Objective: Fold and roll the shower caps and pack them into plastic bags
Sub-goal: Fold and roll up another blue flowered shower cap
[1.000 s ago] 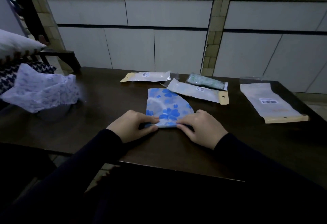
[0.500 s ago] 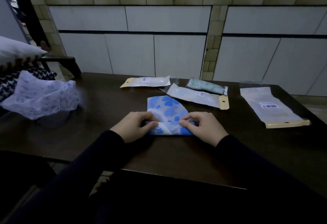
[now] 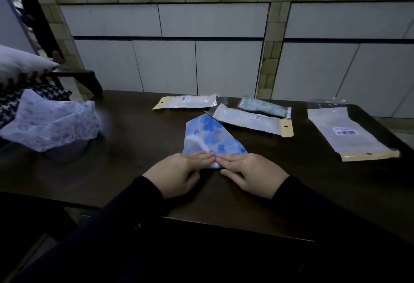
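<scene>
A blue flower-print shower cap (image 3: pixel 210 135) lies folded into a wedge on the dark table (image 3: pixel 139 144), its narrow end toward me. My left hand (image 3: pixel 177 170) and my right hand (image 3: pixel 253 173) meet at that near end. Their straight fingers press down on the turned-over edge, fingertips almost touching. A small white tip of the cap shows between the hands. Beyond it lie two flat plastic bags (image 3: pixel 186 101) (image 3: pixel 251 121) and a bag holding a rolled green cap (image 3: pixel 262 106). A larger flat bag (image 3: pixel 345 135) lies at the right.
A heap of white, blue-printed shower caps (image 3: pixel 51 121) sits over a grey container (image 3: pixel 65 155) at the table's left. A clear bag (image 3: pixel 324 101) lies at the back right edge. A chair with cushions (image 3: pixel 22 65) stands to the left. A tiled wall runs behind the table.
Both hands pinched the cap's near tip, lifted it and turned it over toward the far side. Now their fingers lie flat on that fold, closer together.
</scene>
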A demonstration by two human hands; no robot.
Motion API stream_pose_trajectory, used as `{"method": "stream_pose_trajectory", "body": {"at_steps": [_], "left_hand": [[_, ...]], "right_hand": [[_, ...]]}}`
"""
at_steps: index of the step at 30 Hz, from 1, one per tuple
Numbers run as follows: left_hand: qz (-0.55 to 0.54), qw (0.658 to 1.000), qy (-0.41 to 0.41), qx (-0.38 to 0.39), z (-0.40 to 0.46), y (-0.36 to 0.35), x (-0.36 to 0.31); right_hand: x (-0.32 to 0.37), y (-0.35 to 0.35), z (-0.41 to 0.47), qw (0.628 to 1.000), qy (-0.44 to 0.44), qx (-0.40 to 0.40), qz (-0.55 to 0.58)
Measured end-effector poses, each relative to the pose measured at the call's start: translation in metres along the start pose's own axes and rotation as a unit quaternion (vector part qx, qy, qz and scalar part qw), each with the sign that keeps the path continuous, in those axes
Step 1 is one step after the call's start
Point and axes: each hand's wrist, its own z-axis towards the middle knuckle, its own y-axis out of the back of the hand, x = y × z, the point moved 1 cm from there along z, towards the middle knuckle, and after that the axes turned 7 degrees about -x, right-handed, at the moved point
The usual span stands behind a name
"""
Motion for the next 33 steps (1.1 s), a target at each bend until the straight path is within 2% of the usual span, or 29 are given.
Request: {"method": "stream_pose_trajectory", "body": {"at_steps": [3,7,12,20,23,28,31,33], "left_hand": [[-0.026,1.0,0.012,-0.002,-0.001,0.002,0.005],[-0.044,0.997,0.012,-0.056,-0.001,0.002,0.012],[-0.043,0.994,0.055,-0.082,-0.006,0.008,0.025],[-0.025,0.994,0.066,-0.086,-0.002,0.018,0.027],[-0.055,0.988,0.117,-0.086,0.009,0.021,0.029],[-0.123,0.977,0.156,-0.078,0.017,0.015,0.032],[-0.116,0.969,0.2,-0.091,0.021,0.013,0.033],[-0.098,0.967,0.215,-0.099,0.026,0.012,0.033]], "right_hand": [[-0.001,0.001,0.001,0.999,-0.032,0.017,0.001],[0.005,0.0,0.001,0.997,-0.065,0.028,-0.024],[0.008,0.005,0.004,0.994,-0.091,0.025,-0.061],[0.003,0.007,0.004,0.989,-0.079,-0.069,-0.103],[-0.004,0.009,0.011,0.986,-0.132,-0.077,-0.06],[-0.018,0.015,0.025,0.959,-0.263,-0.038,0.099],[-0.027,0.013,0.028,0.93,-0.31,-0.038,0.195],[-0.032,0.01,0.029,0.923,-0.32,-0.045,0.207]]}}
